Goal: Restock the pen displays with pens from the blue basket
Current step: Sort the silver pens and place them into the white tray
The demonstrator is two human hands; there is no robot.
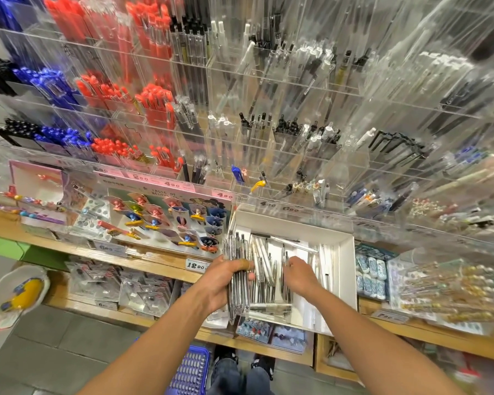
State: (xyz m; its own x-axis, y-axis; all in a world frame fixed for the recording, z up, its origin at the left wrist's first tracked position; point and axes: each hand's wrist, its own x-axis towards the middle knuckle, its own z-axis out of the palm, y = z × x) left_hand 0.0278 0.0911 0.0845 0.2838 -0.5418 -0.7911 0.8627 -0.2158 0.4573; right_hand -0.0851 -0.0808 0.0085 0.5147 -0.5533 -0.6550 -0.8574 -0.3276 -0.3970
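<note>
My left hand grips a thick bundle of clear pens held upright over the left side of a white box. My right hand reaches into that box, its fingers closed around a few pens among the loose white and clear pens lying inside. The box rests on the wooden shelf. Above it rises the clear acrylic pen display, its pockets filled with red, blue, black and clear pens. The blue basket stands on the floor by my feet.
A card of novelty pens sits left of the box. Eraser packs and glitter pens lie to the right. Blister packs fill the lower shelf. A white bowl-shaped holder stands at far left over the grey tiled floor.
</note>
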